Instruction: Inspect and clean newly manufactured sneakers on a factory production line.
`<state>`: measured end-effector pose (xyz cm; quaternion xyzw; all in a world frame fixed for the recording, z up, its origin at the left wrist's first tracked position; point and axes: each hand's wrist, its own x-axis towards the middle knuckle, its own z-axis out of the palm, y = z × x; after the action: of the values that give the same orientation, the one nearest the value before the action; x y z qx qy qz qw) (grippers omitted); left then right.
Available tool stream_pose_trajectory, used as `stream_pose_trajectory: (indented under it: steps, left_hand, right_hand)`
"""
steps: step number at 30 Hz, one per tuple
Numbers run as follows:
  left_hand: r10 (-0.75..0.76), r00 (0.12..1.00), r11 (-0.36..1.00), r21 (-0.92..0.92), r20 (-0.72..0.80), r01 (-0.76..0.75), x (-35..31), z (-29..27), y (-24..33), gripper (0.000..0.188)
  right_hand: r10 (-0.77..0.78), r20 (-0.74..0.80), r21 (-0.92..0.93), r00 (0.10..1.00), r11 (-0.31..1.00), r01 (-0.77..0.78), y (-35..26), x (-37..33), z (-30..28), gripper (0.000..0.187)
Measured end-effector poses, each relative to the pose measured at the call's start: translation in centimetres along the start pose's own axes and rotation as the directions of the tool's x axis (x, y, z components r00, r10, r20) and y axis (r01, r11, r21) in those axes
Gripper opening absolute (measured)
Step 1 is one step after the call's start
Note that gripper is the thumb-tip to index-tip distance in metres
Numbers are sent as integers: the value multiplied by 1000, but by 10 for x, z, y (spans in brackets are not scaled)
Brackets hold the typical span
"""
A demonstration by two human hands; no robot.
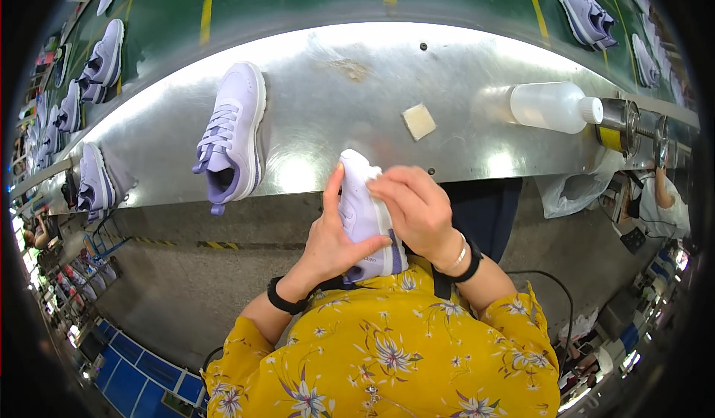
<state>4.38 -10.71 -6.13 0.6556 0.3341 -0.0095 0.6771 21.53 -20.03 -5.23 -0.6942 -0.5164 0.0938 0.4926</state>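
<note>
Left hand (pixel 328 243) fingers clamped under lilac shoe (pixel 366 221), right hand (pixel 417 209) fingers pressed over its white sole; shoe held off steel desk (pixel 447 150), at near edge. Risk (judgement): grip slips, shoe drops past edge. Second shoe (pixel 231 139), sponge (pixel 418 121), bottle (pixel 555 107) beyond.

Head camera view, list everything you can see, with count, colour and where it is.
held sneaker: one, lilac and white, in both hands
sneaker on table: one, lilac, left
steel table: one, silver, centre
sponge block: one, cream, mid-table
plastic bottle: one, translucent white, lying right
conveyor sneakers: several, lilac, on the green belt
left hand: gripping the held sneaker from below
right hand: pressing on its side
</note>
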Motion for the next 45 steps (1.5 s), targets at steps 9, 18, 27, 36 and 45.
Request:
stream_pose_trajectory:
  steps: [9,18,27,36,45]
  left_hand:
    - [43,999,990,134,-29,-39,1,5,5,129]
    - [88,996,987,134,-24,-84,2,8,-2,129]
    - [12,1000,997,71,-22,-11,3,8,4,128]
    - [16,1000,999,34,3,-16,7,10,9,128]
    - [71,997,995,-65,-9,-71,-4,16,12,124]
  right_hand:
    - [-75,-2,-89,997,993,75,3,12,7,30]
    - [-78,72,-99,994,991,85,-5,-27,-19,33]
    - [-51,22,-103,998,993,53,-3,-19,-13,28]
    - [292,21,134,956,947,-292,-1,-52,-52,16]
    - [271,-624,11,732,941,-339,43,-24,-140,19]
